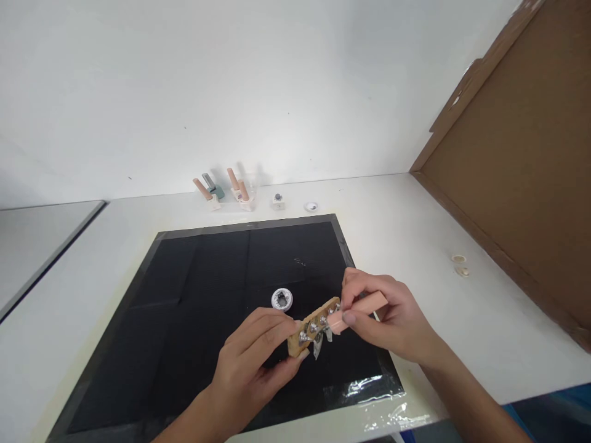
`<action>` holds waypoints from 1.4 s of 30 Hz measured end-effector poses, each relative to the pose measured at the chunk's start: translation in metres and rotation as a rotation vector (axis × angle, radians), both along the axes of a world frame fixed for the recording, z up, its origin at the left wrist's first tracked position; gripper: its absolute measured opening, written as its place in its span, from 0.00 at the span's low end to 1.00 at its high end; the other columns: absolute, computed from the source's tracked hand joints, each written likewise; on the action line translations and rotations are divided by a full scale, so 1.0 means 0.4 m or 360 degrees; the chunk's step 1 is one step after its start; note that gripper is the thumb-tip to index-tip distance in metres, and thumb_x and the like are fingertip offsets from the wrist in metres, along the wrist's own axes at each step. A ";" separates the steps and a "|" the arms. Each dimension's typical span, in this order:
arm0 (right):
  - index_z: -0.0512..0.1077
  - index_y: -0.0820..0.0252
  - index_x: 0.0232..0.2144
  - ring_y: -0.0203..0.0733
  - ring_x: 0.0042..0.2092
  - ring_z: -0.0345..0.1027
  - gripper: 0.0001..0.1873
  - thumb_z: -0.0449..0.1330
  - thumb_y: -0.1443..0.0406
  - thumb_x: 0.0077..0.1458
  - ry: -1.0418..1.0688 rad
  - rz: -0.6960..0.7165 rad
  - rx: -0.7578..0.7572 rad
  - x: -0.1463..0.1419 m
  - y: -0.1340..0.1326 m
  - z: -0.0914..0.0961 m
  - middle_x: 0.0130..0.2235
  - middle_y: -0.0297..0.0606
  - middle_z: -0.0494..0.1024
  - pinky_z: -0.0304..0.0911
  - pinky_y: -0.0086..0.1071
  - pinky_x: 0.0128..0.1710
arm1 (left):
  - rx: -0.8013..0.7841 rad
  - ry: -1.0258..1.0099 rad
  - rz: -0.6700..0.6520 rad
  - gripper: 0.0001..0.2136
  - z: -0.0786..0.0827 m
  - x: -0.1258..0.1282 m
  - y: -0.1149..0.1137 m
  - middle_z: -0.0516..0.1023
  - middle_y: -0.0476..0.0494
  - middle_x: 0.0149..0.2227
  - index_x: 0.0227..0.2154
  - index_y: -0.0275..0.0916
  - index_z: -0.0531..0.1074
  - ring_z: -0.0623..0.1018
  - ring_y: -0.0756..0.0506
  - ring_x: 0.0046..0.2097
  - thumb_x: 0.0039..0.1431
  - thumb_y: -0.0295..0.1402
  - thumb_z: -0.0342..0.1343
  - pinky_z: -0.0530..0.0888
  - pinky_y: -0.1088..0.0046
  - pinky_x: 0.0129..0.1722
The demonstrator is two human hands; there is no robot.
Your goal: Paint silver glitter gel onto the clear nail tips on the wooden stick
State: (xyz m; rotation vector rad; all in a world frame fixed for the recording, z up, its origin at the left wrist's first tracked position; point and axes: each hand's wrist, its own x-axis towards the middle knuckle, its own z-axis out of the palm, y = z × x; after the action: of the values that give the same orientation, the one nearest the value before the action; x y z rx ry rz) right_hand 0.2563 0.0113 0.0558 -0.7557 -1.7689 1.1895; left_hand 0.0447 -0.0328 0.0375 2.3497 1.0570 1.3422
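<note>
My left hand (253,354) grips one end of a tan strip (294,346), thumb below and fingers above. Several small shiny silver pieces (313,327) stand in a row along the strip, and scraps of clear film (317,346) hang from its lower edge. Between the thumb and fingers of my right hand (399,314) is a peach nail polish brush cap (372,303), slanted toward the strip. Its lower end is close to the silver pieces; whether the brush touches them I cannot tell. Behind the strip, a round white dish (281,299) lies on the black mat (207,295).
Along the back stand nail polish bottles with peach caps (202,189) and one grey-green bottle (213,186). Near them are a small clear jar (277,201) and a round white lid (311,207). Two cream discs (459,264) lie right, beside a cardboard wall (517,166).
</note>
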 end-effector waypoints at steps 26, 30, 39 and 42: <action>0.70 0.57 0.28 0.32 0.25 0.59 0.06 0.59 0.71 0.55 -0.0008 -0.0096 -0.0089 0.006 0.001 0.000 0.25 0.30 0.68 0.55 0.26 0.23 | -0.0359 -0.0214 -0.0096 0.13 -0.016 -0.019 -0.001 0.79 0.44 0.30 0.38 0.37 0.75 0.76 0.47 0.32 0.48 0.20 0.61 0.75 0.75 0.32; 0.70 0.53 0.35 0.33 0.28 0.61 0.06 0.59 0.70 0.56 0.0154 -0.0084 -0.0051 0.012 0.003 -0.004 0.27 0.29 0.67 0.57 0.27 0.26 | -0.0837 -0.0442 -0.0180 0.10 -0.015 -0.026 -0.001 0.78 0.46 0.28 0.35 0.38 0.77 0.75 0.48 0.31 0.47 0.22 0.62 0.73 0.76 0.30; 0.72 0.54 0.38 0.34 0.34 0.64 0.14 0.61 0.76 0.51 0.0337 0.0245 0.0071 0.003 0.008 -0.008 0.33 0.32 0.69 0.61 0.29 0.32 | -0.1973 -0.1186 -0.0516 0.09 -0.021 -0.024 0.007 0.77 0.49 0.25 0.30 0.39 0.81 0.72 0.52 0.28 0.45 0.36 0.68 0.69 0.80 0.30; 0.72 0.55 0.38 0.34 0.35 0.64 0.15 0.60 0.77 0.51 0.0353 0.0293 0.0071 0.000 0.010 -0.009 0.34 0.32 0.70 0.61 0.29 0.32 | -0.2098 -0.1261 -0.0527 0.11 -0.023 -0.021 0.008 0.79 0.48 0.25 0.30 0.39 0.81 0.72 0.53 0.27 0.41 0.37 0.69 0.69 0.80 0.30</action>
State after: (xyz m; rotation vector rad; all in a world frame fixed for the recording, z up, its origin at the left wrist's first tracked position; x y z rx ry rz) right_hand 0.2562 0.0153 0.0521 -0.4230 -1.6999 1.2969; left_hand 0.0363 -0.0296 0.0285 0.8445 0.7967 0.8247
